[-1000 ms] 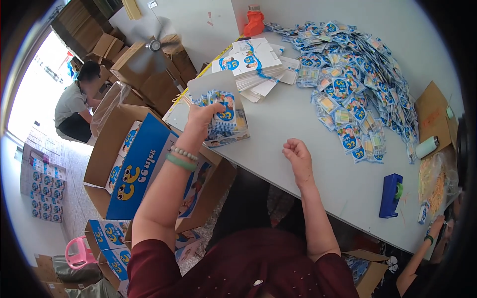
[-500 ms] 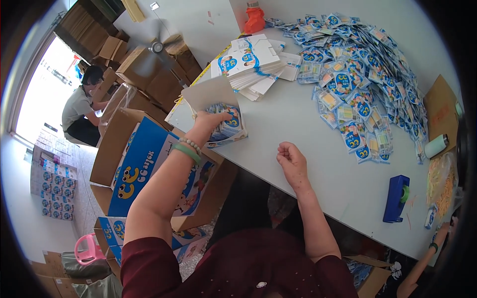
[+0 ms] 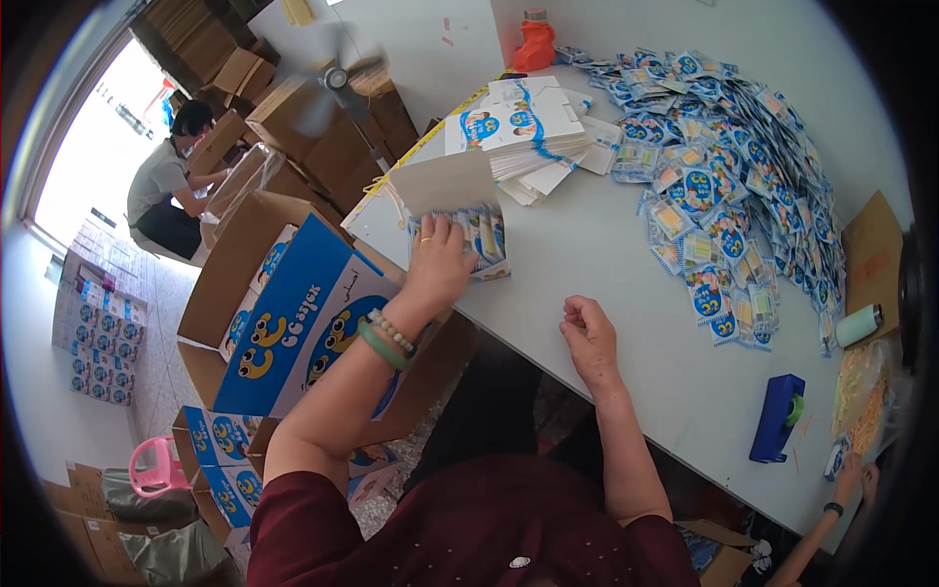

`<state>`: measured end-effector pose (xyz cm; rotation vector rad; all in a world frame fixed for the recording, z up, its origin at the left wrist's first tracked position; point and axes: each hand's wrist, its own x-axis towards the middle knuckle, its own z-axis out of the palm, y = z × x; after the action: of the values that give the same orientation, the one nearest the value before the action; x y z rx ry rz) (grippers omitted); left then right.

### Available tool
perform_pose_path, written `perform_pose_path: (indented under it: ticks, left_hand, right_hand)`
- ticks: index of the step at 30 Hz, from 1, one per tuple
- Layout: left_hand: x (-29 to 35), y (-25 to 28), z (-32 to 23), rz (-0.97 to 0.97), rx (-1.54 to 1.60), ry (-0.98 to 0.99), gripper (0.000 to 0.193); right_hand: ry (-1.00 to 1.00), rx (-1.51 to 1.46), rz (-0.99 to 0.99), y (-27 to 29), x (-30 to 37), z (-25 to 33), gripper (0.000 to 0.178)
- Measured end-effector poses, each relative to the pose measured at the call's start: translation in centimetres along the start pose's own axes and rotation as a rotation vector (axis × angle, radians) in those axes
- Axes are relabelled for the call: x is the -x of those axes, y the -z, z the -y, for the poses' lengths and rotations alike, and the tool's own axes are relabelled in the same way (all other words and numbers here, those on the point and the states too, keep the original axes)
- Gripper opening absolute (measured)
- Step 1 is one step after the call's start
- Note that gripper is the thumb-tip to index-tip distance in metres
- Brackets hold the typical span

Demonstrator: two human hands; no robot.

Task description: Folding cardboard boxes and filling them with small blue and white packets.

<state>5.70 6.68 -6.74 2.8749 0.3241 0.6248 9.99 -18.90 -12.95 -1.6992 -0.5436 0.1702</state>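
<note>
At the table's left edge stands a small white carton (image 3: 492,269) with its lid flap raised, filled with upright small printed packets (image 3: 481,232). My left hand (image 3: 440,259) lies over the packets in it, fingers stretched across their tops and slightly apart; the fingertips partly hide what they touch. A green bangle (image 3: 381,345) and a bead bracelet circle that wrist. My right hand (image 3: 592,342) hovers by the table's near edge, fingers loosely curled and apart, with nothing visible in it. Behind the carton lies a stack of flat white folded cartons (image 3: 523,127).
A large heap of packets (image 3: 724,196) covers the table's far right. A blue tape dispenser (image 3: 780,419) stands at right, near another person's hand (image 3: 851,479). Left of the table is an open blue-printed shipping box (image 3: 293,323). A fan (image 3: 335,78) and a seated person (image 3: 171,186) are beyond.
My left hand has shifted from the carton's left side onto the packets' tops, its fingers now reaching forward. My right hand's fingers have loosened slightly. The whole view has shifted a little.
</note>
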Motion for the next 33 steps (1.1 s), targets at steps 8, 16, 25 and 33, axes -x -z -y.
perform_pose_path:
  ticks: [8, 16, 25, 33]
  left_hand:
    - [0.2, 0.4, 2.8, 0.061, 0.255, -0.014, 0.041]
    - [2.9, 2.9, 2.4, -0.051, 0.319, 0.347, 0.021]
    - [3.4, -0.8, 2.6, -0.246, 0.636, 0.298, 0.027]
    - [4.4, -0.3, -6.2, -0.084, 1.066, 0.415, 0.037]
  right_hand:
    - [0.014, 0.137, 0.052, -1.5, -1.8, 2.9, 0.020]
    - [0.326, 0.481, -0.037, -5.9, -8.9, 6.5, 0.026]
    - [0.213, 0.684, 0.149, -9.3, -8.1, 6.8, 0.030]
    - [0.130, 0.828, -0.073, -0.4, -0.6, 5.5, 0.032]
